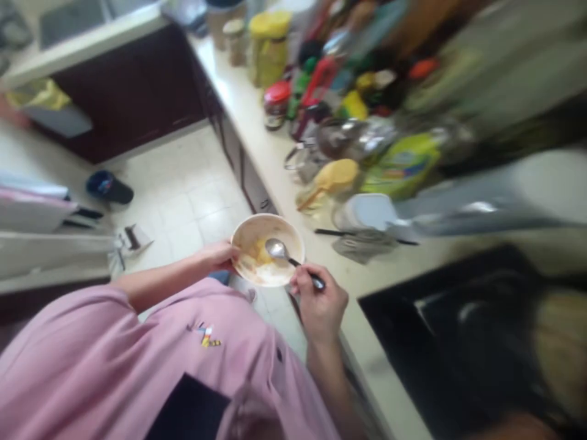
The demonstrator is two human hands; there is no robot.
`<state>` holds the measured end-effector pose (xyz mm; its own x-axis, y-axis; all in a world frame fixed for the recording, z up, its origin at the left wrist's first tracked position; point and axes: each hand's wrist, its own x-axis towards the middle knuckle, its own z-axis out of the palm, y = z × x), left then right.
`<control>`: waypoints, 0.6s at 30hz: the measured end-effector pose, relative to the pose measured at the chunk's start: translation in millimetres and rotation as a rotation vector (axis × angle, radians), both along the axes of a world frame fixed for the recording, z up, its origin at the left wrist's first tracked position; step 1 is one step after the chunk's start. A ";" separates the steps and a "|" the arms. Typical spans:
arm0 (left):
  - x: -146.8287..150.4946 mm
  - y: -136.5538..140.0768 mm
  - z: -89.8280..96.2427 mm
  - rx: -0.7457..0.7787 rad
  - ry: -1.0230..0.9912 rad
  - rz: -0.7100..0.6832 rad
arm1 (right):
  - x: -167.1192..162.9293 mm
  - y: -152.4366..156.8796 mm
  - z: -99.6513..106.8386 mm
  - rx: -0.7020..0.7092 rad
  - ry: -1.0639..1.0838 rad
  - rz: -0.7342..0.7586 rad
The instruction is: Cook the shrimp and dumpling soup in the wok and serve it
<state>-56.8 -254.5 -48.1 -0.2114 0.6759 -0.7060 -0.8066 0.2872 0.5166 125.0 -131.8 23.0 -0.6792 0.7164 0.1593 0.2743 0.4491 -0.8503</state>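
Note:
My left hand grips the left rim of a white bowl, its fingers partly hidden beneath it. Yellowish and white food residue lies in the bowl, too blurred to name. My right hand is closed around the dark handle of a metal spoon. The spoon's head is over the bowl's inside, and the handle crosses its right rim. I hold the bowl in front of my body, beside the counter edge.
Along the counter stand a red-lidded jar, yellow-lidded containers, a green pouch and a white-lidded tub. A black stove is at right. A dark bin stands on the tiled floor.

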 end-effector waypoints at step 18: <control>-121.8 -70.0 -154.8 -0.151 0.201 0.910 | -313.7 9.9 -208.9 -0.229 -0.167 1.080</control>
<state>-178.7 -324.5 -202.9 -0.7399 0.0960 -0.6658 -0.6541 -0.3337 0.6788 -188.7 -122.0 -185.9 -0.9636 -0.2621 -0.0522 -0.0468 0.3580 -0.9326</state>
